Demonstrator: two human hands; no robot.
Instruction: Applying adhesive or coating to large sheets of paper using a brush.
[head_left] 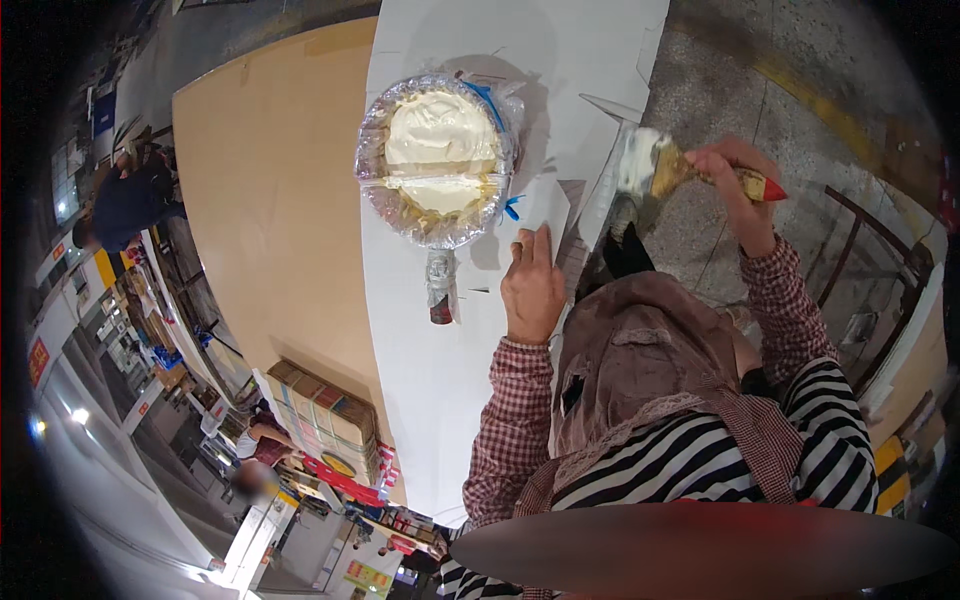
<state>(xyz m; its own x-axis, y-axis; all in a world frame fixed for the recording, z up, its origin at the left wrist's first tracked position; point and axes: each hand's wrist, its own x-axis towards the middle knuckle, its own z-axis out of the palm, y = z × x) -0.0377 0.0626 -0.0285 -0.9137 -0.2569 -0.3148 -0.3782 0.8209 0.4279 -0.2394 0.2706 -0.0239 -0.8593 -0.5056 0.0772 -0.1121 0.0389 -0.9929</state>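
Two hands were at work over a long white board that lay on the tan counter. The left hand rested flat and open on the board's right edge, fingers together, holding nothing but pressing the sheet down. The right hand was closed around the red-tipped handle of a wide brush, raised out beyond the board's edge and above the grey floor, its bristles heavy with white paste. The paste itself stood farther up the board in a round pan wrapped in clear plastic film, with its taped handle pointing toward the person. I judged that the loaded bristles could drip on the floor or on the brown apron, because the brush hung outside the board. The folded white flap near the brush could also spring back if the left hand slipped, and a sleeve might drag through wet paste. The pan sat just beside the edge of the counter's bare part, so a push on its handle might turn it. At the lower left stood a stack of flat cardboard packages, brown with coloured strips on their sides. Small yellow and red signs hung on the far left, too blurred to describe further.
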